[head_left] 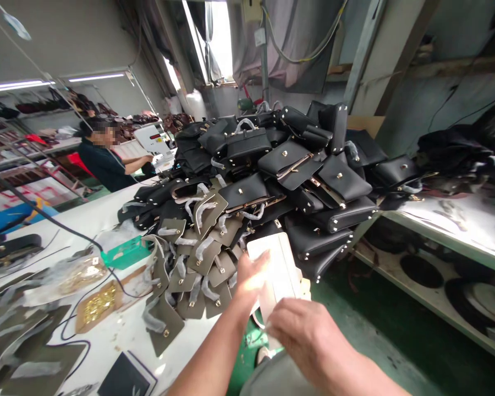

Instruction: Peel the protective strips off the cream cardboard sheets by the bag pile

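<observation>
A cream bag panel [284, 264] with rounded corners and a seam along its length is held up just off the table's edge. My left hand [251, 275] grips its left side, thumb lying across the face. At the panel's lower end, my right hand [307, 330] has its fingers bent and pinched together against it; the fingertips are partly hidden and slightly blurred. Left of my hands lies a heap of olive bag flaps [204, 256] with plastic-wrapped handles and small gold clasps.
Black handbags [280, 157] are piled high behind the flaps. On the white table [127, 330] sit a green tray [126, 252], a box of gold fittings [99, 302] and a loose black cable. A shelf [449, 231] stands right. A co-worker [105, 159] sits at a machine, back left.
</observation>
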A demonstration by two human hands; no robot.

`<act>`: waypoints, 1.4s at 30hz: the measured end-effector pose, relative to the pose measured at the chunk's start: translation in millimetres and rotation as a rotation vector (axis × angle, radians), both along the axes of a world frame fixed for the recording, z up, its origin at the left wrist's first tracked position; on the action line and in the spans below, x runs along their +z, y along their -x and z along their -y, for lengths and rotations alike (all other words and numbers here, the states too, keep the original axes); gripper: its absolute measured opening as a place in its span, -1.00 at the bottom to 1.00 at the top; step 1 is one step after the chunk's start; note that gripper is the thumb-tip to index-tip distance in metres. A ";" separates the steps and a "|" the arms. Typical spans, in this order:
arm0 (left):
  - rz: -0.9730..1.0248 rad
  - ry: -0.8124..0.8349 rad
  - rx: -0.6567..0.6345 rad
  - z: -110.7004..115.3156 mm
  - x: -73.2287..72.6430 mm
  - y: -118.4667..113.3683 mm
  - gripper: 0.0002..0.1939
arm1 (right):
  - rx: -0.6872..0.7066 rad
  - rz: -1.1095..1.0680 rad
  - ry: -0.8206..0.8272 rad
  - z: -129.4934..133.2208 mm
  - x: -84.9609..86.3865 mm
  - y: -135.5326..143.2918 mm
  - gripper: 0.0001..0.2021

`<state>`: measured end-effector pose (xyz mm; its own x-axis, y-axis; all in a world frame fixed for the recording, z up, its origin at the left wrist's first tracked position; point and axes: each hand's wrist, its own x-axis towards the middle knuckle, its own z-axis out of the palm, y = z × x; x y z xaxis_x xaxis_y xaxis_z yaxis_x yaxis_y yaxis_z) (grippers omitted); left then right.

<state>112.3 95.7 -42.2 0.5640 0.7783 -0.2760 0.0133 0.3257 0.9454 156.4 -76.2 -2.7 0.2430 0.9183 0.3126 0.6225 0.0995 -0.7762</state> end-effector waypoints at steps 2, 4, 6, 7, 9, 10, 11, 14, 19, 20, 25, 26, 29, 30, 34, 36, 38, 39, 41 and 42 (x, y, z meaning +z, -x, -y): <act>0.033 0.034 -0.032 -2.1 2.1 1.2 -0.45 | -0.257 -0.124 -0.025 4.8 -6.1 -12.8 -0.78; 0.105 0.116 -0.106 3.1 8.0 3.0 -0.42 | -0.407 -0.285 0.020 10.2 -15.7 -28.2 -0.70; 0.153 0.194 -0.150 13.1 13.7 6.4 -0.43 | -0.378 -0.436 0.150 14.8 -26.2 -37.2 -0.61; 0.147 0.200 -0.144 18.7 15.5 9.6 -0.45 | -0.347 -0.499 0.206 16.5 -30.9 -38.1 -0.57; 0.093 0.132 -0.134 29.8 16.3 19.9 -0.48 | -0.347 -0.597 0.256 18.2 -38.4 -35.0 -0.53; 0.065 0.089 -0.159 35.1 15.3 26.9 -0.49 | -0.377 -0.630 0.248 18.3 -40.9 -32.5 -0.52; 0.044 0.062 -0.208 40.5 13.6 34.6 -0.48 | -0.404 -0.654 0.232 17.9 -42.4 -30.3 -0.52; 0.040 0.157 -0.394 57.2 7.0 55.9 -0.47 | -0.438 -0.704 0.189 15.8 -42.7 -29.6 -0.52; 0.143 0.321 -0.440 76.7 6.1 60.1 -0.47 | -0.447 -0.677 0.143 16.0 -41.5 -45.3 -0.52; 0.146 0.307 -0.413 76.9 7.9 57.1 -0.47 | -0.444 -0.656 0.113 17.5 -41.7 -49.4 -0.54; 0.073 0.146 -0.268 65.9 14.0 43.3 -0.48 | -0.458 -0.467 -0.083 32.4 -35.0 -64.0 -0.69; 0.060 0.116 -0.250 64.3 13.9 41.0 -0.48 | -0.446 -0.445 -0.057 35.5 -32.1 -64.3 -0.69; 0.055 0.087 -0.221 65.5 13.0 32.8 -0.49 | -0.323 -0.475 0.087 39.9 -26.6 -59.0 -0.60; 0.062 0.089 -0.218 67.5 13.3 29.5 -0.50 | -0.286 -0.510 0.124 39.4 -27.0 -56.2 -0.57; 0.087 0.052 -0.215 77.9 20.2 17.2 -0.49 | -0.294 -0.603 0.237 33.5 -37.8 -50.2 -0.50; 0.094 0.000 -0.242 82.1 25.7 13.1 -0.49 | -0.361 -0.589 0.290 32.3 -42.9 -52.6 -0.50; 0.094 -0.069 -0.296 85.3 30.1 9.9 -0.52 | -0.418 -0.567 0.330 33.2 -43.8 -57.0 -0.50; 0.085 -0.107 -0.315 86.6 31.4 8.4 -0.55 | -0.431 -0.553 0.344 34.2 -42.6 -59.2 -0.50; 0.049 -0.179 -0.308 88.8 31.6 5.0 -0.58 | -0.431 -0.530 0.361 37.0 -37.7 -62.8 -0.50; 0.024 -0.203 -0.284 89.8 30.8 3.0 -0.59 | -0.426 -0.523 0.366 38.6 -34.5 -64.0 -0.50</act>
<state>109.3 5.8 -11.5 0.7701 0.6273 -0.1160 0.0536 0.1176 0.9916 220.4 -114.8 -37.2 0.6316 0.7350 -0.2466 0.0924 -0.3871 -0.9174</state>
